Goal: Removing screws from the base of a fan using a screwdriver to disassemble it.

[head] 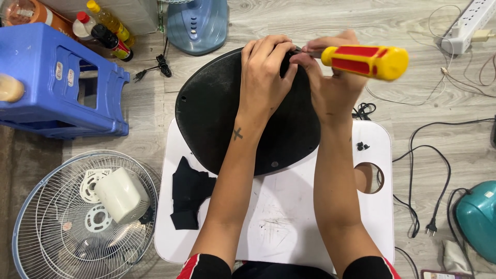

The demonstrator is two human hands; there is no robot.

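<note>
white stool top (pixel 289 227) nearest, black scrap (pixel 188 199) on it. black oval base (pixel 217 111) sits at its far edge. left hand (pixel 266 77) curled, pressing the base. right hand (pixel 330 82) gripping yellow-red screwdriver (pixel 364 61). far left: red-label bottles (pixel 106 31).

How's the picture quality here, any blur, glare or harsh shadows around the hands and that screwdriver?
Head view: light is soft and even, with only faint shadows under the black base plate. The screwdriver handle looks slightly soft, close to the lens. Left hand and right hand are sharp. No strong glare; the white table is bright, not blown out.
</note>
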